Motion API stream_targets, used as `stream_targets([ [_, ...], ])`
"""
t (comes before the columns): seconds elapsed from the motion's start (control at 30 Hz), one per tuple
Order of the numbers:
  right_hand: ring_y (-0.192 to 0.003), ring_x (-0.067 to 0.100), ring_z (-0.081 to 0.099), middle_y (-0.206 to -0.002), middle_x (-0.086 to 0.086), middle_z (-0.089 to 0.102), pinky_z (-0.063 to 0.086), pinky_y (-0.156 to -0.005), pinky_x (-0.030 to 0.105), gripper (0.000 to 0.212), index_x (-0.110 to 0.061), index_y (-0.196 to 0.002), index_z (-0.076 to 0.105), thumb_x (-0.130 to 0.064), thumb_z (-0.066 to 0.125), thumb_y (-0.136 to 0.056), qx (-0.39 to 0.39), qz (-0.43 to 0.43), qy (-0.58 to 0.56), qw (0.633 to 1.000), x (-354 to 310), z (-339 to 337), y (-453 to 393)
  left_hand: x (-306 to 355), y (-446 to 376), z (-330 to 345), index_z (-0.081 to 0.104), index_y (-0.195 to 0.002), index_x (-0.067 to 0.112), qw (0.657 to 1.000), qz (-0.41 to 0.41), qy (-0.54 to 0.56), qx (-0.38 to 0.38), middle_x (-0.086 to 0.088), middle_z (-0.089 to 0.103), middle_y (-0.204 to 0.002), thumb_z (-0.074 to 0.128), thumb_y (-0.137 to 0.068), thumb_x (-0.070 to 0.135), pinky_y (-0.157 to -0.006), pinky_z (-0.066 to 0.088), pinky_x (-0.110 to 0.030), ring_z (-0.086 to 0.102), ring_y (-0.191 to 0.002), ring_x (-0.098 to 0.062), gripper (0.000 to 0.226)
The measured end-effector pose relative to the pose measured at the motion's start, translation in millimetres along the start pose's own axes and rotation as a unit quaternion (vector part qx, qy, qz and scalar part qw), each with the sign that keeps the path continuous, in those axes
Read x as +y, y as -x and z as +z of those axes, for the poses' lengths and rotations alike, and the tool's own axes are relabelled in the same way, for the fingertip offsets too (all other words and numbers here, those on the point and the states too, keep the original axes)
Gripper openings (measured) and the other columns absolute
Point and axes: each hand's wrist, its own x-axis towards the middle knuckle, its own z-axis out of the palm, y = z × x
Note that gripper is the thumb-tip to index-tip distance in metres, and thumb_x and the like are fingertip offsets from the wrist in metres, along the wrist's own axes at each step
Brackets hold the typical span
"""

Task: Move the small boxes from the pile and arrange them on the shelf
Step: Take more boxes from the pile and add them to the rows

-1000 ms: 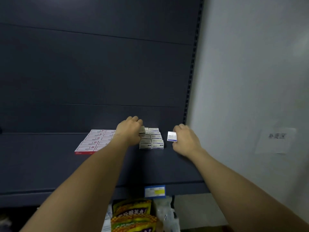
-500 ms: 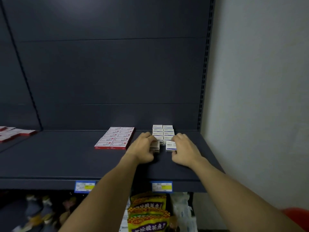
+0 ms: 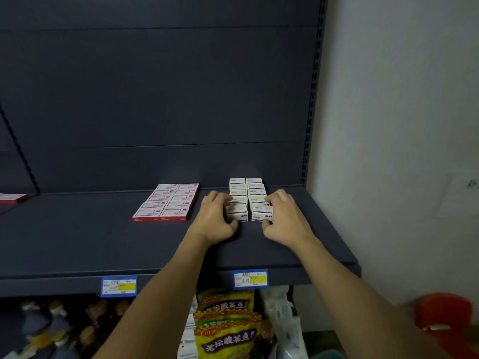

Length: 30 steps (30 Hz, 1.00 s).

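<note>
Small white boxes stand in two rows running back to front on the dark shelf. My left hand grips the front box of the left row, fingers over its top and thumb under its front. My right hand grips the front box of the right row in the same way. Both front boxes sit against the rows behind them.
Flat red-and-white boxes lie in a block to the left of the rows. More lie at the far left edge. Price tags hang on the shelf lip. Yellow snack bags and a red stool are below. A white wall is right.
Both hands came from deeper on the shelf to the front of the rows, each carrying a small box. The two boxes now rest at the front ends of the rows.
</note>
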Motion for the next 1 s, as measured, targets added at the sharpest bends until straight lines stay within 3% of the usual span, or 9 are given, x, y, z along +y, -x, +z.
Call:
stream_targets([
  [0.3, -0.111, 0.016, 0.048, -0.115, -0.002, 0.057, 0.047, -0.088, 0.027, 0.048, -0.017, -0.125, 0.050, -0.022, 0.066, -0.080, 0.011, 0.041, -0.023, 0.999, 4.5, 0.8, -1.0, 1.6, -2.5, -3.1, 0.044, -0.139, 0.012, 0.998, -0.067, -0.008, 0.008, -0.002, 0.049, -0.132, 0.072, -0.082, 0.039, -0.099, 0.036, -0.027, 0.038, -0.124, -0.020, 0.069],
  [0.5, -0.103, 0.011, 0.053, -0.108, -0.006, 0.061, 0.043, -0.076, 0.022, 0.047, -0.022, -0.127, 0.044, -0.023, 0.068, -0.087, -0.023, 0.038, -0.066, 0.997, 3.5, 4.2, -2.9, 3.9, -2.3, -3.4, 0.049, -0.129, 0.019, 0.998, -0.051, 0.027, -0.008, 0.009, 0.053, -0.107, 0.071, -0.082, 0.029, -0.090, 0.037, -0.022, 0.042, -0.118, -0.013, 0.053],
  [0.63, -0.080, 0.005, 0.059, -0.112, -0.008, 0.066, 0.047, -0.069, 0.022, 0.048, -0.020, -0.129, 0.042, -0.028, 0.068, -0.089, -0.027, 0.040, -0.060, 0.997, 2.5, 4.1, -3.5, 2.4, -1.9, -3.3, 0.051, -0.125, 0.022, 0.999, -0.031, 0.034, -0.011, 0.009, 0.060, -0.107, 0.071, -0.081, 0.028, -0.088, 0.043, -0.024, 0.049, -0.112, -0.013, 0.048],
  [0.8, -0.104, 0.016, 0.054, -0.107, -0.003, 0.065, 0.050, -0.072, 0.029, 0.048, -0.019, -0.121, 0.046, -0.043, 0.068, -0.086, 0.003, 0.062, 0.015, 0.998, 2.9, 4.7, -2.9, 3.6, -0.6, -4.7, 0.050, -0.125, 0.025, 0.999, -0.030, 0.026, -0.014, 0.010, 0.059, -0.110, 0.070, -0.080, 0.033, -0.093, 0.049, -0.031, 0.049, -0.111, -0.012, 0.049],
  [0.9, -0.104, 0.019, 0.052, -0.099, -0.001, 0.064, 0.048, -0.073, 0.031, 0.041, -0.017, -0.103, 0.056, -0.053, 0.063, -0.085, 0.012, 0.054, 0.089, 0.995, 3.9, 4.7, -2.7, 4.8, 0.1, -5.2, 0.050, -0.121, 0.027, 0.999, -0.040, 0.024, -0.016, 0.011, 0.060, -0.109, 0.068, -0.077, 0.039, -0.093, 0.051, -0.035, 0.052, -0.109, -0.012, 0.049],
  [1.0, -0.103, 0.017, 0.051, -0.097, -0.003, 0.063, 0.048, -0.075, 0.029, 0.033, -0.016, -0.096, 0.062, -0.048, 0.060, -0.088, 0.005, 0.021, 0.086, 0.996, 5.3, 6.0, -3.3, 5.4, -0.4, -4.5, 0.050, -0.122, 0.027, 0.999, -0.039, 0.017, -0.018, 0.011, 0.061, -0.110, 0.068, -0.077, 0.041, -0.093, 0.050, -0.034, 0.051, -0.111, -0.012, 0.050],
])
